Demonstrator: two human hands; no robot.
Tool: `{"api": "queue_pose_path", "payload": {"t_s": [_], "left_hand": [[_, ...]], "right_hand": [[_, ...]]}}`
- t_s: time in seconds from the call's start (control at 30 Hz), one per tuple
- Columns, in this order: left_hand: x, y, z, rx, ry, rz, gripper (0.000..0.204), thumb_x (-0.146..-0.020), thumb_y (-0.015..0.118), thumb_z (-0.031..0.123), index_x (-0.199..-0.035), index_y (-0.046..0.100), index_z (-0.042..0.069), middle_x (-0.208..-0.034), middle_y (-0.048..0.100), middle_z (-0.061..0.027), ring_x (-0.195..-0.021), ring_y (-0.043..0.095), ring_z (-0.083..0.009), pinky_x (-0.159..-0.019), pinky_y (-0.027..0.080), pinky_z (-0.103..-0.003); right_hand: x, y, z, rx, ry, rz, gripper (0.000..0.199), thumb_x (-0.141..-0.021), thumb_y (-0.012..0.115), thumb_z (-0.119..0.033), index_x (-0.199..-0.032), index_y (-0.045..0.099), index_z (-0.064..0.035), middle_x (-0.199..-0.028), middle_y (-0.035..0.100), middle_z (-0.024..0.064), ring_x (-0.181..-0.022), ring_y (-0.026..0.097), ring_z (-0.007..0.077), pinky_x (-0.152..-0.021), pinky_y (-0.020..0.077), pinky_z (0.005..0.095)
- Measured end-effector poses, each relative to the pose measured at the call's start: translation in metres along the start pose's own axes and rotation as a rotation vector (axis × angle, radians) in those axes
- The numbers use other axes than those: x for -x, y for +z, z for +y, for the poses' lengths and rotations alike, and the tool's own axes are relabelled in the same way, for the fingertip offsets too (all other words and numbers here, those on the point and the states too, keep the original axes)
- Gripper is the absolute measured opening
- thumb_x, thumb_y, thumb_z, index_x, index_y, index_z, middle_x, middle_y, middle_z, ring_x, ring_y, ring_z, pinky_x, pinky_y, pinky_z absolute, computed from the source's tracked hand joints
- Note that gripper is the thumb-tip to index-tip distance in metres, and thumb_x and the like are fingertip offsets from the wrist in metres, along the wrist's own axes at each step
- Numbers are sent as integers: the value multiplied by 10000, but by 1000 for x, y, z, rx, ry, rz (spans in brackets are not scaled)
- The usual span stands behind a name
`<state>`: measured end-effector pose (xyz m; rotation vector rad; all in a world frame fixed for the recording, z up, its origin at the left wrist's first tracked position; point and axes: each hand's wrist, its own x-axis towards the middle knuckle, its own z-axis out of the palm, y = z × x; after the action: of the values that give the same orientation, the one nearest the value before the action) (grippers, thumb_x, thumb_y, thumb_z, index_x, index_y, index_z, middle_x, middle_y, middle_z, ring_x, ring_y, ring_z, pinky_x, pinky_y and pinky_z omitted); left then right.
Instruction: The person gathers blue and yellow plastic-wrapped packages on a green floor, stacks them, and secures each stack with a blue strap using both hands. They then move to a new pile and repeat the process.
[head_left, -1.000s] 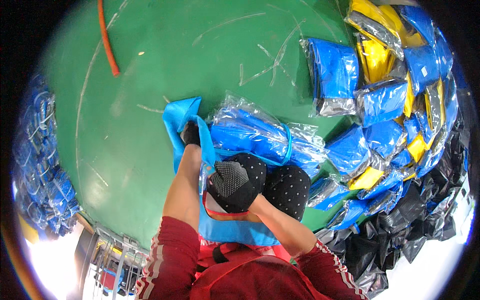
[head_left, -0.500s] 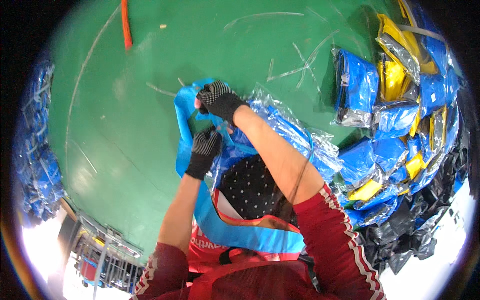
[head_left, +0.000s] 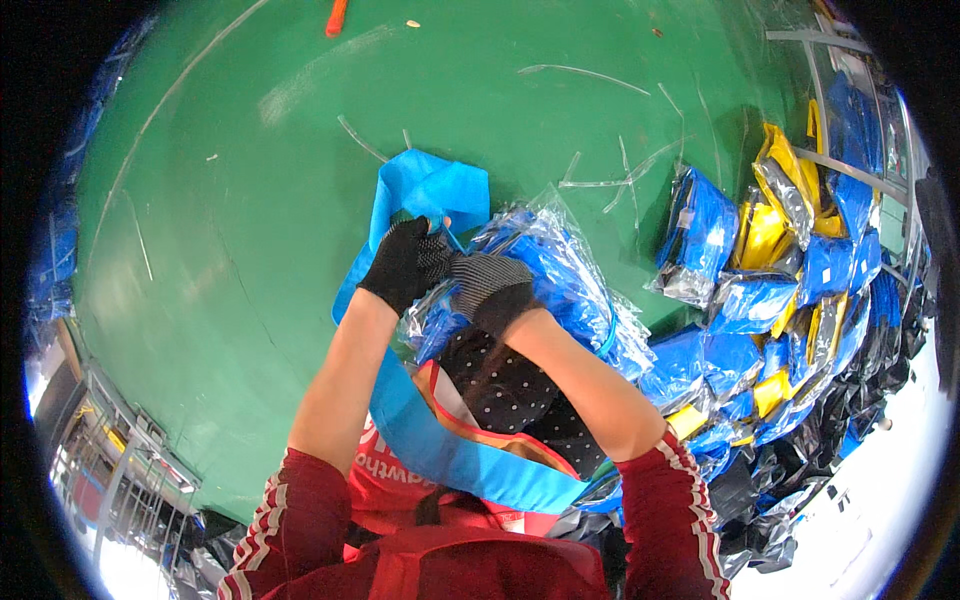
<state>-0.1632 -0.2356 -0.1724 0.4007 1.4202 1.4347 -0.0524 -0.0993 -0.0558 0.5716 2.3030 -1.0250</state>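
Note:
Both my hands wear dark knit gloves and meet at the mouth of a blue bag (head_left: 428, 190) lying on the green floor (head_left: 250, 200). My left hand (head_left: 405, 262) grips the bag's blue edge. My right hand (head_left: 490, 283) is closed on a clear plastic packet of blue goods (head_left: 560, 270) at the bag's opening. The bag's blue rim (head_left: 450, 460) curves below, over a black dotted cloth (head_left: 510, 385) in my lap.
A heap of blue, yellow and black plastic-wrapped packets (head_left: 790, 300) fills the right side. Clear plastic strips (head_left: 580, 72) lie scattered on the floor. An orange object (head_left: 336, 16) sits at the top edge. More blue packets (head_left: 50, 270) are stacked at the left.
My right hand has come back from the bag's far edge to beside my left hand. The bag's far flap now lies spread on the floor.

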Motion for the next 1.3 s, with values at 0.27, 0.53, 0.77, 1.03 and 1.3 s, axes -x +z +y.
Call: {"api": "queue_pose_path", "payload": {"t_s": [0.27,0.53,0.77,1.03,1.3], "left_hand": [[32,-1,35,-1136,-291,-214,243,-859,470,224,-930,577,18,-803,619,-176,-701,590,-265,-589,470,-344],[54,-19,109,-428,-14,378,299,-836,541,99,-1131,539,48,-1038,605,-133,-910,599,-232,-815,478,-353],[-5,34,74,-746,95,-464,227,-802,612,176,-971,611,24,-865,614,-148,-809,609,-265,-717,479,-339],[14,25,36,-406,-120,-199,179,-765,600,68,-930,622,0,-784,615,-97,-730,581,-154,-704,468,-291],[9,19,52,-113,-202,-322,232,-810,598,102,-1016,601,-5,-1025,610,-104,-962,551,-148,-870,424,-284]], "right_hand": [[4,9,30,-369,-100,326,364,-883,458,-366,-813,639,-58,-739,609,191,-699,599,360,-638,472,433],[0,-9,41,-610,-159,-36,252,-798,627,-289,-821,635,-38,-782,640,159,-764,617,288,-694,477,382],[8,-16,50,-542,-303,21,126,-726,681,-161,-838,707,-110,-876,666,123,-813,633,244,-759,486,337],[8,12,39,-217,-151,410,315,-696,608,-89,-1010,584,-110,-968,621,130,-734,614,311,-631,496,402],[12,9,25,198,-46,531,323,-795,557,-279,-1067,578,-105,-946,609,133,-664,620,307,-559,496,411]]}}
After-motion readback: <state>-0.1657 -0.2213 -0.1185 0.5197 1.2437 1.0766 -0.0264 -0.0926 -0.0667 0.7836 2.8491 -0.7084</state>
